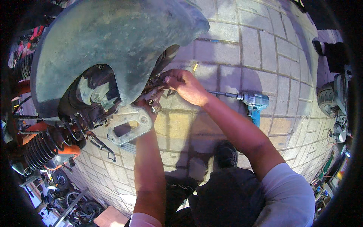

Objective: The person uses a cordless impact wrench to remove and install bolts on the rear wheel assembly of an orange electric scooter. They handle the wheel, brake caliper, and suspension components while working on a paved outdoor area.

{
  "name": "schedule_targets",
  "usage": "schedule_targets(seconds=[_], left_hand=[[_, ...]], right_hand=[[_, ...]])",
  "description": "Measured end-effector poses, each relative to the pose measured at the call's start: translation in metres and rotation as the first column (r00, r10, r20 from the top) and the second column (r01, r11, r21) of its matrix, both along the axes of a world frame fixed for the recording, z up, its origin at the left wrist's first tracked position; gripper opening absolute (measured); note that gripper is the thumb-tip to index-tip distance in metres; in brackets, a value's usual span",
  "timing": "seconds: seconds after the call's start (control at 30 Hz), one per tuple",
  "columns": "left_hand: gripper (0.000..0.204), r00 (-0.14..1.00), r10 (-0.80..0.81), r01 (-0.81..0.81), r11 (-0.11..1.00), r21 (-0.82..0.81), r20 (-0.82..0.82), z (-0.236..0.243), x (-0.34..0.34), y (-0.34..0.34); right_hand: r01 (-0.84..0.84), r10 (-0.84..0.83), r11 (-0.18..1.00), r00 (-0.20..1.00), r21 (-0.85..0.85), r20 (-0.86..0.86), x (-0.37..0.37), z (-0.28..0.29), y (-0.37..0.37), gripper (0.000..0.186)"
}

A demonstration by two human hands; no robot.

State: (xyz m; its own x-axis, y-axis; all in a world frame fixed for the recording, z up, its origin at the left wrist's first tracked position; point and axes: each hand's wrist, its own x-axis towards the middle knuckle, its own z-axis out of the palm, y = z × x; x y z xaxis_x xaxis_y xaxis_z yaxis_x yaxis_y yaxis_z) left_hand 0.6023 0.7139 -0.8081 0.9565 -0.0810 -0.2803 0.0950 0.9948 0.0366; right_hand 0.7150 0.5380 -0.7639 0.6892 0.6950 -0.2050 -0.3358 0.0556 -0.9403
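Before me is a scooter's large dark grey plastic body panel (pixel 113 41), worn and dusty. Under its right lower edge sits a cluster of greasy metal parts (pixel 153 99). My right hand (pixel 185 87) reaches it from the right, fingers pinched together at its upper end; whatever lies between them is too small to make out. My left hand (pixel 143 103) comes up from below, behind a pale metal bracket (pixel 140 123) with a slot in it. The bracket and the parts hide most of its fingers, so its grip does not show.
A blue cordless impact driver (pixel 256 101) with a long socket lies on the paving bricks (pixel 251 45), right of my forearm. A black coil spring (pixel 39 149) juts out at lower left. Another scooter's wheel (pixel 327 99) stands at far right, near someone's shoe (pixel 318 47).
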Motion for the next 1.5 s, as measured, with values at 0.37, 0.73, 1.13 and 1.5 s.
schedule_targets(seconds=[0.37,0.73,1.13,1.5], left_hand=[[0.044,0.997,-0.016,0.013,0.999,0.044,0.072,0.005,-0.002,-0.002],[0.043,0.960,0.254,-0.138,0.799,0.585,-0.120,-0.027,-0.015,0.012],[0.048,0.992,0.041,-0.067,0.975,0.213,0.123,-0.002,-0.001,0.004],[0.046,0.981,0.062,-0.091,0.984,0.156,0.183,0.002,-0.004,-0.003]], right_hand=[[0.258,-0.241,0.966,0.892,0.006,0.383,0.000,-0.009,0.016,0.022],[0.116,-0.052,0.992,0.727,-0.048,0.685,0.019,-0.002,0.013,0.014],[0.185,0.101,0.930,0.704,-0.319,0.703,0.022,-0.008,0.030,0.041],[0.008,0.322,0.866,0.758,-0.500,0.568,0.026,0.009,0.015,0.026]])
